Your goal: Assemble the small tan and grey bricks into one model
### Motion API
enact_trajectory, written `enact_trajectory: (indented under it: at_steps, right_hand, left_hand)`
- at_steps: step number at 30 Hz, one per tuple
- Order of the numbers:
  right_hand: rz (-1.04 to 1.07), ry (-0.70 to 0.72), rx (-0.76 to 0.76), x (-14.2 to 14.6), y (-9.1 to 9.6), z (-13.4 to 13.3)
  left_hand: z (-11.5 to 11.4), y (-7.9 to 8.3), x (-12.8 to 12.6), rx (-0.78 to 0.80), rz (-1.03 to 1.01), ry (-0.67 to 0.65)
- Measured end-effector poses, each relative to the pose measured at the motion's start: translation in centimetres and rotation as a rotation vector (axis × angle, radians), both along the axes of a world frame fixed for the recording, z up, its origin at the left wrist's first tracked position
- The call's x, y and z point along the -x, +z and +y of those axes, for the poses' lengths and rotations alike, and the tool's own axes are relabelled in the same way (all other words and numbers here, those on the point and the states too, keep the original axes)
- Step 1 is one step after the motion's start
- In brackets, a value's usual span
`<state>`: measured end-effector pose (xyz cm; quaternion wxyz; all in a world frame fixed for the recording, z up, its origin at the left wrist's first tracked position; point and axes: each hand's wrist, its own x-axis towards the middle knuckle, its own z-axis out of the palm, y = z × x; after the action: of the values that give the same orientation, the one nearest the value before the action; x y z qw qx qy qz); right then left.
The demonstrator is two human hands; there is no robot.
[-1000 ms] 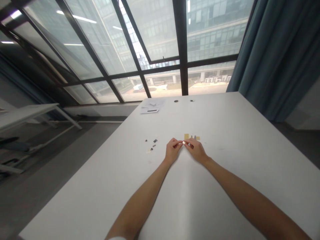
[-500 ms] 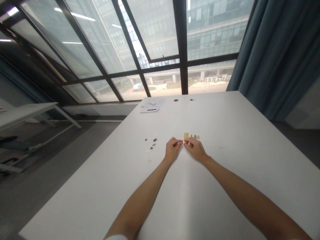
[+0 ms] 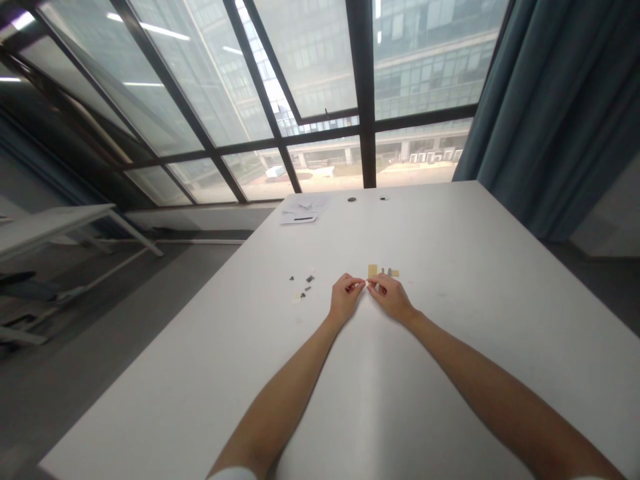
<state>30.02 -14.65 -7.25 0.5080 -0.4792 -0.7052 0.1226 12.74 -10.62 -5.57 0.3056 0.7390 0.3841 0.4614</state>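
Observation:
Both hands meet over the middle of the white table [image 3: 450, 233]. Between their fingertips is a tiny whitish piece [image 3: 367, 283], too small to name. My right hand [image 3: 391, 295] is closed in a pinch on it. My left hand [image 3: 346, 293] is pinched too, its fingertips at the piece's left side. Just beyond the right hand lie a flat yellow piece [image 3: 373, 270] and small grey pieces [image 3: 389, 271], partly hidden by the fingers. Several small dark and grey pieces [image 3: 309, 279] are scattered to the left of the left hand.
Papers [image 3: 305, 205] with a dark strip on them lie at the table's far left corner. Two small round dark spots [image 3: 352, 199] are near the far edge. Windows stand behind the table, a blue curtain [image 3: 540, 120] hangs at right, and another table [image 3: 55, 223] is at left.
Almost nothing differs. Both hands stay pinched together in the same place, and the scattered pieces lie where they were.

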Motion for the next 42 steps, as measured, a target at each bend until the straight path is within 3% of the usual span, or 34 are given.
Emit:
enact_trajectory:
  at_steps: [37,42]
  right_hand:
    - [-0.007,0.0,0.001,-0.1,0.0,0.0]
    - [0.082,-0.168,-0.042,-1.2,0.3,0.3]
  left_hand:
    - [0.0,-0.1,0.2,-0.003,-0.002,-0.016]
    - [0.0,-0.2,0.2,-0.006,-0.002,-0.03]
